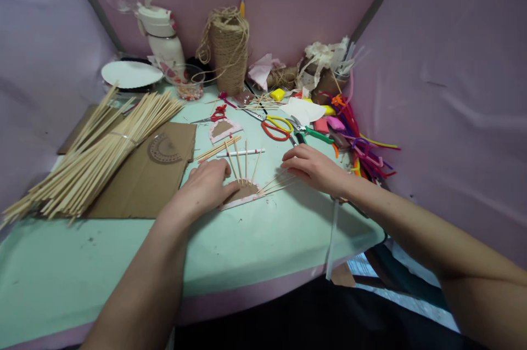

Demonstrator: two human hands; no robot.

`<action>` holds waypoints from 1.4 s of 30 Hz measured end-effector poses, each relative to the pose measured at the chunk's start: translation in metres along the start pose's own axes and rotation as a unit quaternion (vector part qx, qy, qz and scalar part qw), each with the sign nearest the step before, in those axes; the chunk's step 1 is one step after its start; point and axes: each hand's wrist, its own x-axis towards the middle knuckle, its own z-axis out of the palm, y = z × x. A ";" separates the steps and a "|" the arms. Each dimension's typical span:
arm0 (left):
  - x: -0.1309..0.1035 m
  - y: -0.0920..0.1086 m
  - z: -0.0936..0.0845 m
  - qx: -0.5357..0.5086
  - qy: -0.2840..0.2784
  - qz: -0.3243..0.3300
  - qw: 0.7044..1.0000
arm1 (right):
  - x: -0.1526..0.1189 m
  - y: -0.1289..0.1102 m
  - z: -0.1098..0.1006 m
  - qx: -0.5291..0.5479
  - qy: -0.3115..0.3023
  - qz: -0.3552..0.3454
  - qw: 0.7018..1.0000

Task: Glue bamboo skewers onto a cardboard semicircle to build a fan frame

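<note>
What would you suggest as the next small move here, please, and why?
Probably spreading the right-side sticks slightly apart with the right hand: they bunch closely, while the upper sticks fan wider, and the left hand rests at the half-round cardboard.

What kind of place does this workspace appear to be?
Probably a small craft table in a curtained or draped nook: a bundle of thin wooden sticks, a large spool of twine and scissors with red and yellow handles lie or stand about.

Soft, dim light is falling from above, and shadows are pooling beneath both forearms. Edges are stretching and blurring, while small details are looking soft.
</note>
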 end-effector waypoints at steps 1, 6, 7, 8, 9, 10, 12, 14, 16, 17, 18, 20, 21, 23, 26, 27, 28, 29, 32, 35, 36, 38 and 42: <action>0.001 0.000 0.000 -0.002 0.016 -0.004 1.000 | -0.005 -0.003 -0.001 -0.001 0.004 0.011 1.000; 0.006 -0.002 0.001 -0.014 0.095 -0.021 0.995 | -0.037 -0.028 -0.011 -0.016 0.060 0.073 0.995; 0.007 -0.003 0.002 -0.015 0.106 -0.026 0.994 | -0.046 -0.034 -0.014 -0.016 0.083 0.093 0.992; 0.008 -0.004 0.003 -0.014 0.118 -0.033 0.992 | -0.057 -0.040 -0.016 -0.015 0.108 0.114 0.987; 0.010 -0.005 0.003 -0.010 0.131 -0.041 0.990 | -0.068 -0.045 -0.017 -0.017 0.134 0.136 0.981; 0.011 -0.006 0.004 -0.005 0.146 -0.051 0.988 | -0.079 -0.049 -0.017 -0.021 0.157 0.158 0.975; 0.013 -0.007 0.003 0.002 0.172 -0.062 0.983 | -0.102 -0.055 -0.015 -0.032 0.192 0.203 0.960; 0.013 -0.004 0.002 0.001 0.178 -0.060 0.982 | -0.122 -0.060 -0.012 -0.040 0.207 0.248 0.946; 0.009 0.001 -0.001 -0.002 0.167 -0.051 0.985 | -0.138 -0.063 -0.010 -0.043 0.211 0.288 0.933; 0.005 0.004 -0.002 -0.001 0.159 -0.046 0.986 | -0.144 -0.064 -0.009 -0.041 0.211 0.303 0.929; 0.001 0.007 -0.003 0.003 0.152 -0.040 0.988 | -0.148 -0.066 -0.008 -0.038 0.211 0.313 0.925; -0.011 0.014 -0.002 0.020 0.136 -0.025 0.990 | -0.153 -0.069 -0.005 -0.028 0.210 0.321 0.923; -0.018 0.017 0.000 0.033 0.123 -0.016 0.992 | -0.153 -0.071 -0.004 -0.021 0.209 0.318 0.925; -0.032 0.022 0.006 0.061 0.093 0.000 0.994 | -0.148 -0.074 0.000 -0.012 0.208 0.301 0.931; -0.046 0.029 0.018 0.078 0.066 -0.001 0.995 | -0.134 -0.081 0.007 0.004 0.198 0.263 0.944; -0.048 0.030 0.022 0.076 0.066 -0.004 0.995 | -0.129 -0.083 0.008 0.011 0.192 0.252 0.948; -0.049 0.031 0.026 0.072 0.071 -0.006 0.995 | -0.124 -0.085 0.009 0.018 0.186 0.244 0.952; -0.050 0.032 0.030 0.067 0.076 -0.007 0.995 | -0.120 -0.086 0.009 0.024 0.181 0.238 0.954; -0.048 0.031 0.038 0.047 0.098 -0.005 0.994 | -0.112 -0.088 0.007 0.034 0.182 0.230 0.955; -0.046 0.029 0.042 0.030 0.117 -0.006 0.993 | -0.105 -0.086 0.002 0.036 0.177 0.227 0.957; -0.045 0.029 0.043 0.027 0.121 -0.009 0.992 | -0.101 -0.084 0.000 0.036 0.170 0.225 0.959; -0.044 0.030 0.043 0.021 0.125 -0.012 0.992 | -0.090 -0.078 -0.003 0.037 0.151 0.218 0.964; -0.044 0.031 0.044 0.000 0.128 -0.009 0.992 | -0.053 -0.053 -0.002 0.047 0.099 0.173 0.979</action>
